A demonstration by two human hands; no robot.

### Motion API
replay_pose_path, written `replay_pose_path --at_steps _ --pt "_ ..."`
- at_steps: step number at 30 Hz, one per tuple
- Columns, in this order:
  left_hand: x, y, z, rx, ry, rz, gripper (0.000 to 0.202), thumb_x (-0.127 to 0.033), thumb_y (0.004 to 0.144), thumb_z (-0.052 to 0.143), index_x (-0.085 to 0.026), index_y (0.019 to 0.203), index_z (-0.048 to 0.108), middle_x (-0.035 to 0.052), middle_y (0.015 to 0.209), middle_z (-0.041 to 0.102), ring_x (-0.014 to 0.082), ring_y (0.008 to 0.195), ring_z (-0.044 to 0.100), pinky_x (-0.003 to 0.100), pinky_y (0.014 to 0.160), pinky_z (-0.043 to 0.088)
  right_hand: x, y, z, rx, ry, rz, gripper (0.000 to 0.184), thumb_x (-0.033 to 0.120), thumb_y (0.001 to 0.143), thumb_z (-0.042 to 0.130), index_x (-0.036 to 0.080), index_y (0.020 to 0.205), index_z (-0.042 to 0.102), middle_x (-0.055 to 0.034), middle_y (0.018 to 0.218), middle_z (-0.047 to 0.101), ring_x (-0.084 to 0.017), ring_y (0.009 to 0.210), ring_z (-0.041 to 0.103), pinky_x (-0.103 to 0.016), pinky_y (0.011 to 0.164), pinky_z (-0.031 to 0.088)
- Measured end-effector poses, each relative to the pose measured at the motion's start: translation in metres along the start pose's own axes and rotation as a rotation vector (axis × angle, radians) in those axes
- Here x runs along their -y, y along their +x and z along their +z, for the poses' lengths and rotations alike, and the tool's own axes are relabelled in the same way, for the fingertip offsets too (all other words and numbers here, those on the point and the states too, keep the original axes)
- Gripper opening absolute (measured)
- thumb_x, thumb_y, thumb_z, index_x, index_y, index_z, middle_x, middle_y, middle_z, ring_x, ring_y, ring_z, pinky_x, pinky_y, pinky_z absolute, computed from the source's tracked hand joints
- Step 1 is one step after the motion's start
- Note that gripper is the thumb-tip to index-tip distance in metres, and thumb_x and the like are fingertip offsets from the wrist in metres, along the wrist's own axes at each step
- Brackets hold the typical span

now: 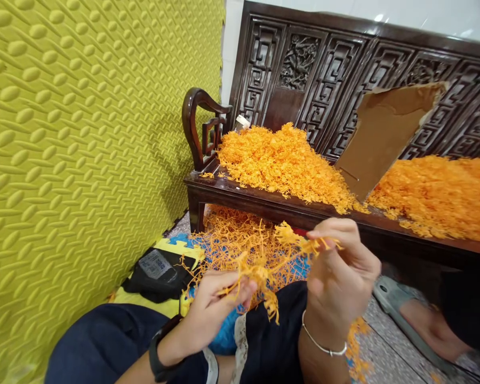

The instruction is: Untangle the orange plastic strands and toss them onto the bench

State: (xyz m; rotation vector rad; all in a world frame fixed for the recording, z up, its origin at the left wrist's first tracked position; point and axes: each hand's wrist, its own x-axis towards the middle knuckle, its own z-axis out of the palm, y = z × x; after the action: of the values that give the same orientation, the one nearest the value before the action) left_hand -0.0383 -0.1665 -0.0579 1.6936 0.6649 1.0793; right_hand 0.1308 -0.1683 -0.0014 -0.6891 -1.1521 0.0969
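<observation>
In my left hand (224,304), thumb and fingers pinch a frilly orange plastic piece (266,274) with thin strands hanging off it. My right hand (340,266) is closed on another orange plastic piece (290,234), held slightly higher and to the right. A thin strand seems to run between the two pieces; I cannot tell whether they are joined. Below and beyond my hands, a tangled heap of orange strands (232,234) covers the floor in front of the bench.
A dark carved wooden bench (248,192) bears an orange pile (280,160) and a second pile (444,192), with a cardboard sheet (384,133) between them. Yellow foam matting (84,133) lines the left. A black bag (160,272) lies on the floor. Another person's sandalled foot (420,320) is at right.
</observation>
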Motion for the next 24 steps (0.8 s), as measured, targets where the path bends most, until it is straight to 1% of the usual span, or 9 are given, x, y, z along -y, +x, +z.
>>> replay_pose_path --at_steps 3,6,9,13,16,19,22,24 --pt "-0.006 -0.01 0.0 0.036 0.034 0.007 0.046 -0.041 0.09 0.049 -0.015 0.053 0.056 -0.0003 0.051 0.055 0.0092 0.05 0.051 0.021 0.053 0.036 0.013 -0.003 0.001 -0.051 -0.004 -0.069 0.018 0.011 0.079 0.059 0.021 0.072 0.072 -0.0012 0.068 0.051 -0.013 0.068 0.048 -0.028 0.058 0.034" --pt "-0.007 -0.015 0.001 0.055 0.038 -0.003 0.048 -0.044 0.091 0.047 -0.015 0.054 0.057 0.0004 0.051 0.055 0.0093 0.05 0.051 0.021 0.053 0.036 0.019 -0.006 0.001 -0.078 0.009 -0.049 0.018 0.01 0.08 0.057 0.019 0.071 0.071 -0.0017 0.068 0.05 -0.013 0.067 0.047 -0.029 0.059 0.034" --pt "-0.005 -0.014 0.003 0.063 0.032 -0.002 0.051 -0.046 0.091 0.046 -0.015 0.052 0.056 0.0 0.049 0.052 0.0089 0.049 0.049 0.021 0.051 0.035 0.019 -0.007 -0.002 -0.088 -0.008 -0.01 0.022 0.006 0.079 0.054 0.019 0.069 0.069 -0.0018 0.069 0.05 -0.013 0.067 0.047 -0.028 0.058 0.033" --pt "-0.006 -0.011 0.005 0.06 0.062 -0.003 0.053 -0.048 0.091 0.044 -0.015 0.052 0.055 -0.0007 0.048 0.05 0.0086 0.048 0.048 0.021 0.052 0.034 0.017 -0.006 -0.005 -0.074 0.024 0.016 0.024 0.001 0.076 0.052 0.018 0.069 0.068 -0.0011 0.068 0.049 -0.012 0.067 0.046 -0.027 0.059 0.032" --pt "-0.007 -0.012 0.006 0.07 0.07 0.01 0.053 -0.047 0.091 0.044 -0.015 0.051 0.056 -0.0006 0.048 0.051 0.0081 0.048 0.048 0.021 0.053 0.034 0.016 -0.006 -0.004 -0.103 0.015 -0.025 0.021 0.007 0.081 0.053 0.017 0.067 0.066 -0.0014 0.068 0.049 -0.013 0.068 0.045 -0.028 0.06 0.032" --pt "-0.005 -0.015 0.005 0.096 0.059 0.005 0.053 -0.048 0.091 0.043 -0.014 0.052 0.056 0.0 0.049 0.052 0.0084 0.048 0.049 0.021 0.053 0.034 0.015 -0.004 -0.002 -0.132 -0.017 -0.091 0.023 0.011 0.084 0.052 0.016 0.064 0.064 -0.0019 0.066 0.048 -0.014 0.069 0.045 -0.029 0.061 0.032" --pt "-0.003 -0.018 0.005 0.097 0.051 -0.018 0.053 -0.049 0.091 0.043 -0.014 0.053 0.058 0.0006 0.05 0.053 0.0091 0.05 0.051 0.021 0.053 0.035 0.016 -0.002 -0.002 -0.12 -0.037 -0.11 0.025 0.011 0.084 0.051 0.016 0.063 0.062 -0.0018 0.065 0.047 -0.014 0.068 0.045 -0.03 0.061 0.033" --pt "-0.003 -0.018 0.004 0.103 0.049 -0.028 0.054 -0.05 0.091 0.043 -0.014 0.054 0.058 0.001 0.051 0.054 0.0092 0.051 0.051 0.021 0.054 0.035 0.019 -0.002 -0.003 -0.106 -0.012 -0.11 0.024 0.012 0.083 0.052 0.016 0.062 0.062 -0.0011 0.064 0.045 -0.014 0.066 0.044 -0.03 0.06 0.033"
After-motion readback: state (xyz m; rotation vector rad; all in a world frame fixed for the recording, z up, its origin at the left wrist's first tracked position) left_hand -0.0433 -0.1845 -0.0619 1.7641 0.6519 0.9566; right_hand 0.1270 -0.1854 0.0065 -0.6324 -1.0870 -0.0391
